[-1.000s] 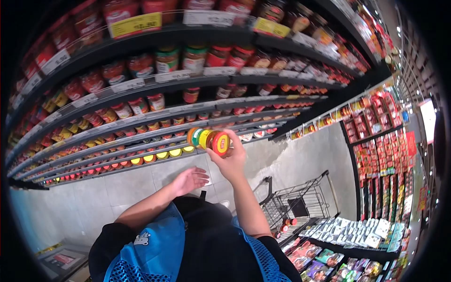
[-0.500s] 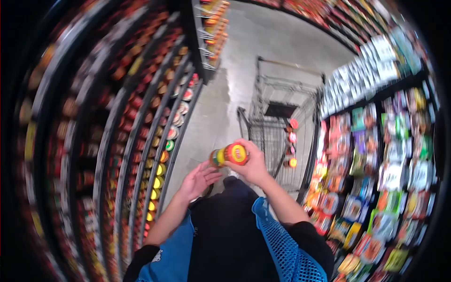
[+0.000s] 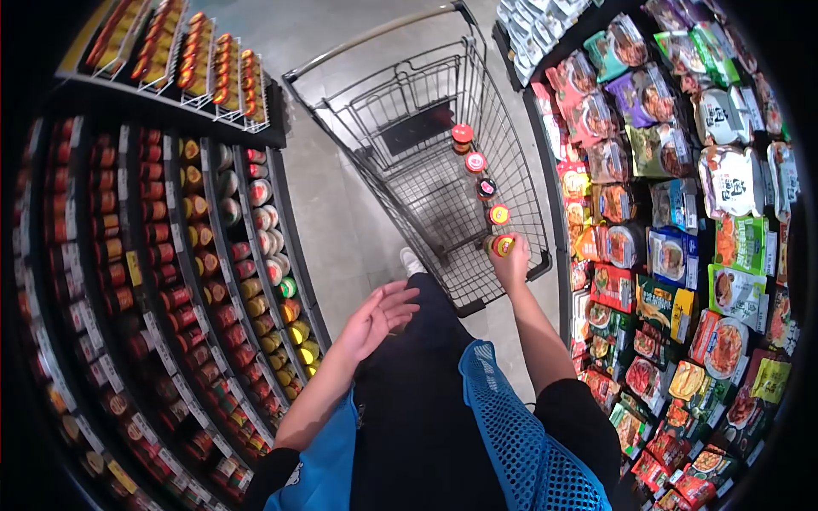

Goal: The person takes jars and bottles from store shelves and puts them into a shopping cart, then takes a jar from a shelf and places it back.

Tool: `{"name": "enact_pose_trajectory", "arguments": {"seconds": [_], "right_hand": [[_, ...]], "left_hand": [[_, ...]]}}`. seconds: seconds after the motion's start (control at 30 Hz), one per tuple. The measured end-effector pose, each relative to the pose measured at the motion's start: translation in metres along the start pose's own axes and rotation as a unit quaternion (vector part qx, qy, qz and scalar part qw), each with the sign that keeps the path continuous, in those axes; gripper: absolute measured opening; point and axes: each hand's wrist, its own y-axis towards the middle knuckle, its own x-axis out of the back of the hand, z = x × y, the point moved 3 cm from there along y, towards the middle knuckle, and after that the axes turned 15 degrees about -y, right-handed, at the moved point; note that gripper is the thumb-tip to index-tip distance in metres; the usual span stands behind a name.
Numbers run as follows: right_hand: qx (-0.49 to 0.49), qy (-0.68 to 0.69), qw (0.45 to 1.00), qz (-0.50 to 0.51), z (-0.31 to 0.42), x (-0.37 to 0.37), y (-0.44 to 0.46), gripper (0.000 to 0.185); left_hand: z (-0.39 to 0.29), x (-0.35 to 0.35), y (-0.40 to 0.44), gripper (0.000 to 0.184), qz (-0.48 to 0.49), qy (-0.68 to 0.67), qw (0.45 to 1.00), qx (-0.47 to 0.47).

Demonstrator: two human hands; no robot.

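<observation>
My right hand (image 3: 514, 266) is closed around a jar (image 3: 501, 246) with a yellow and red lid, at the near end of a wire shopping cart (image 3: 400, 204). Whether the jar touches the cart's bottom I cannot tell. Beyond it, several jars stand in a row along the cart's right side: one with a yellow and red lid (image 3: 498, 215), one with a dark lid (image 3: 486, 188), and others with red lids (image 3: 475, 162). My left hand (image 3: 375, 322) is in front of my body, fingers stretched out, holding nothing.
Shelves of jars (image 3: 183, 298) line the left side, with a wire rack of orange-topped bottles (image 3: 196, 64) above. On the right, a shelf holds packaged foods (image 3: 673, 247). Grey floor (image 3: 332, 204) runs between the left shelves and the cart.
My right hand has carried the jar away from my left hand, over to the cart's near end. The view has turned, and the cart looks closer. My left hand stays open.
</observation>
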Motion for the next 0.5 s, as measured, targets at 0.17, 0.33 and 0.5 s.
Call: {"name": "enact_pose_trajectory", "arguments": {"seconds": [0.17, 0.33, 0.5], "right_hand": [[-0.127, 0.036, 0.991, 0.021, -0.044, -0.069, 0.007, 0.057], [-0.195, 0.031, 0.980, 0.030, -0.072, -0.122, 0.016, 0.060], [-0.305, 0.061, 0.950, 0.027, -0.082, -0.146, 0.033, 0.065]], "left_hand": [[0.006, 0.004, 0.010, 0.051, -0.043, 0.001, 0.999, 0.010], [0.011, 0.007, 0.011, 0.048, -0.089, 0.006, 0.996, 0.013], [0.012, 0.011, 0.012, 0.047, -0.110, 0.027, 0.993, 0.012]]}}
